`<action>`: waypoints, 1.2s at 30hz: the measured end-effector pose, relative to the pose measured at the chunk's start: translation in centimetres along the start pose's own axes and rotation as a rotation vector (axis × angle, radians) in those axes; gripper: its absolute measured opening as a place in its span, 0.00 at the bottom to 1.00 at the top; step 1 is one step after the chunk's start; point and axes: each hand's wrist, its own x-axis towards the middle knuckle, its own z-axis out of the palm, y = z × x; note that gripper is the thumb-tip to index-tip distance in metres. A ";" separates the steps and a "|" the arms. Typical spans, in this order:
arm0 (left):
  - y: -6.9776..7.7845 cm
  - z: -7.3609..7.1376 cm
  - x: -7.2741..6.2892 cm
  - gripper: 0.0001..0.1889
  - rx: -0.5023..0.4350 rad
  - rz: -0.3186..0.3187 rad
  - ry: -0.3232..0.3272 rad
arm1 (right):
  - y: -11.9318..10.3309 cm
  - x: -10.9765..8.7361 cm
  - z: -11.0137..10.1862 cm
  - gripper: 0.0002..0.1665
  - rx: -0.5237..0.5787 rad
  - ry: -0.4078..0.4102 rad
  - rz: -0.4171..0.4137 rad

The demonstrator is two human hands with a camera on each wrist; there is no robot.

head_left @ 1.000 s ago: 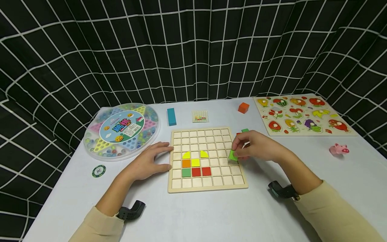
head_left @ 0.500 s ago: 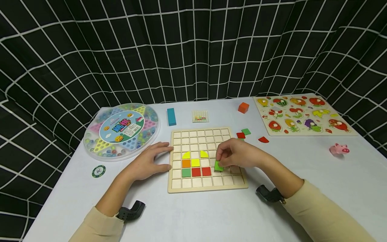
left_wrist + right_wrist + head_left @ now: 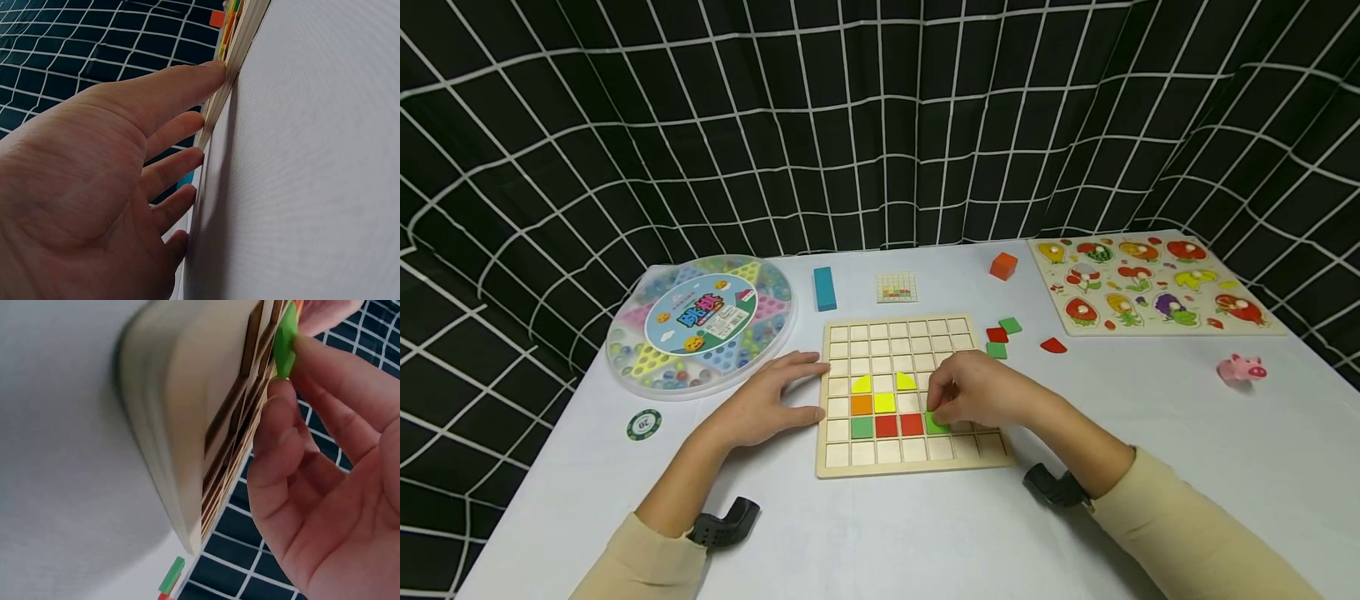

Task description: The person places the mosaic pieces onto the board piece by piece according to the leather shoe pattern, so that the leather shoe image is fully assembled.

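A wooden grid board (image 3: 917,469) lies in the middle of the table. In its cells sit a green tile (image 3: 862,427), two red tiles (image 3: 898,426), an orange tile (image 3: 862,405), a yellow tile (image 3: 884,403) and two yellow quarter-round tiles (image 3: 906,382). My right hand (image 3: 981,390) pinches a light green square tile (image 3: 936,423) at the cell right of the red ones; in the right wrist view this tile (image 3: 285,341) is tilted between thumb and finger. My left hand (image 3: 769,402) touches the board's left edge with spread fingertips, thumb on the rim in the left wrist view.
Loose green and red tiles (image 3: 997,335) and a red quarter-round piece (image 3: 1054,346) lie right of the board. Behind it are a pattern card (image 3: 897,287), a blue block (image 3: 824,289) and an orange cube (image 3: 1003,267). A marble game (image 3: 625,379), fruit puzzle (image 3: 1105,327) and pink pig (image 3: 1242,369) flank it.
My right hand has carried the light green tile leftward from the board's right edge and down to the cell beside the red tiles. My left hand stays in place.
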 end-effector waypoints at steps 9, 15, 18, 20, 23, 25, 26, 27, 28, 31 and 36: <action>0.0 0.1 0.0 0.34 -0.005 -0.009 -0.007 | 0.4 -0.4 -0.4 0.09 -0.037 0.016 -0.026; 0.0 0.1 0.1 0.34 -0.008 -0.011 -0.008 | 2.0 -1.0 -2.4 0.05 0.029 0.031 -0.091; 0.0 0.1 0.0 0.34 -0.008 -0.010 -0.007 | 2.8 -1.4 -3.5 0.05 0.025 0.064 -0.074; 0.0 0.1 0.0 0.34 -0.006 -0.007 -0.006 | 3.4 -1.5 -4.1 0.05 0.013 0.089 -0.050; -0.1 0.1 0.0 0.34 -0.007 -0.005 -0.005 | 4.4 -1.7 -4.9 0.05 0.003 0.127 -0.003; -0.1 0.1 0.1 0.34 -0.005 0.001 -0.005 | 5.0 -1.9 -5.2 0.06 0.003 0.149 0.028; -0.2 0.1 0.1 0.34 -0.004 0.002 -0.005 | 5.4 -2.0 -5.4 0.06 0.005 0.158 0.042; -0.2 0.2 0.1 0.34 -0.004 0.003 -0.006 | 5.7 -2.0 -5.5 0.07 0.007 0.166 0.055; -0.2 0.2 0.1 0.34 -0.004 0.003 -0.006 | 6.0 -2.1 -5.6 0.09 0.009 0.173 0.066; -0.2 0.1 0.1 0.34 -0.002 0.002 -0.003 | 6.7 -2.1 -5.9 0.12 0.006 0.187 0.084; -0.1 0.1 0.1 0.34 -0.003 -0.005 0.000 | 7.6 -1.7 -6.2 0.15 -0.014 0.183 0.103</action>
